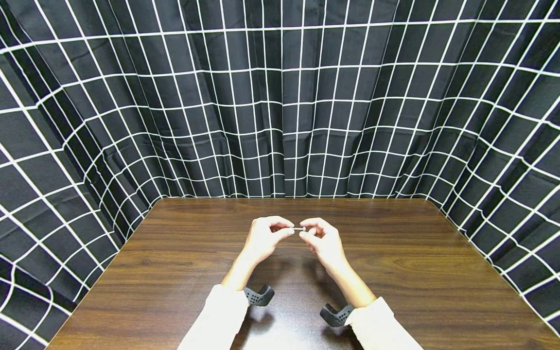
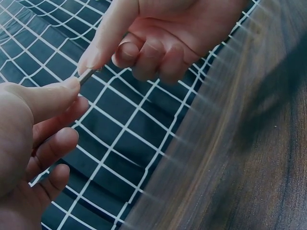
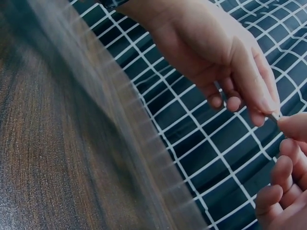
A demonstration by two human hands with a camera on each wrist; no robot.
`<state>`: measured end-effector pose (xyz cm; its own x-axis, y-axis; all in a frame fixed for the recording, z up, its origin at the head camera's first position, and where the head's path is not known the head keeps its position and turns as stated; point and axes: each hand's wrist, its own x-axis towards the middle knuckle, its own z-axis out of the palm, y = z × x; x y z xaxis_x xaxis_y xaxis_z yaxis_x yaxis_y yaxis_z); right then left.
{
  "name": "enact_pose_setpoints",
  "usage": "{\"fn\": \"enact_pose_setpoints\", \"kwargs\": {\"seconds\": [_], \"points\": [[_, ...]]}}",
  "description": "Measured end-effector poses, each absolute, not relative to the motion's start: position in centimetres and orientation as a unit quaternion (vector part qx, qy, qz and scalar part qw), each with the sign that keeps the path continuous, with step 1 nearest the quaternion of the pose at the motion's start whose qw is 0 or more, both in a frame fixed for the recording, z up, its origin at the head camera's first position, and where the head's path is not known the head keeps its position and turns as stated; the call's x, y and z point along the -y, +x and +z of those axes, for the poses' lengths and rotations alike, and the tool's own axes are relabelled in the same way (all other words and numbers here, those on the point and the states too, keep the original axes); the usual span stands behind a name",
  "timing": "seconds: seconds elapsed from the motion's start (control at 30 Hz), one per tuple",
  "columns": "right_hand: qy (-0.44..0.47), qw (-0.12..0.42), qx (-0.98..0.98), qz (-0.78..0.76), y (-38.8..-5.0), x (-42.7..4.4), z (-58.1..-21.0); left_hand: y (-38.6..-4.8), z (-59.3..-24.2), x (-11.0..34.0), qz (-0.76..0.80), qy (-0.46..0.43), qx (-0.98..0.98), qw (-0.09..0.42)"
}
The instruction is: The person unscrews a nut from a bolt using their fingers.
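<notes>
One skinny metal pin is up in the air over the brown wood-grain table, right between my left hand and my right hand. Left thumb and a fingertip have it pinched at one end. My right thumb and index make a narrow gap round the other end, which looks a bit wider, like a small head. Honestly can't tell from these angles if the right side is really gripping it or just sits around it. White sleeves on both arms, a dark bracket sticking out at each wrist, black curtain with white grid lines behind the table
</notes>
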<state>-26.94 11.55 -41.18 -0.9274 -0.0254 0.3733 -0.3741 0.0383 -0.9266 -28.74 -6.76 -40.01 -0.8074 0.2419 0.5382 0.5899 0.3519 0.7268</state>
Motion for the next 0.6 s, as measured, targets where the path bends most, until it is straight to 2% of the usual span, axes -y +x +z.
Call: {"fn": "enact_pose_setpoints", "kwargs": {"seconds": [0.6], "points": [[0.065,0.136,0.768,0.623,-26.91,-11.48,-41.07,-28.77,-40.09,6.62,-0.506,-0.258,0.805,0.173]]}}
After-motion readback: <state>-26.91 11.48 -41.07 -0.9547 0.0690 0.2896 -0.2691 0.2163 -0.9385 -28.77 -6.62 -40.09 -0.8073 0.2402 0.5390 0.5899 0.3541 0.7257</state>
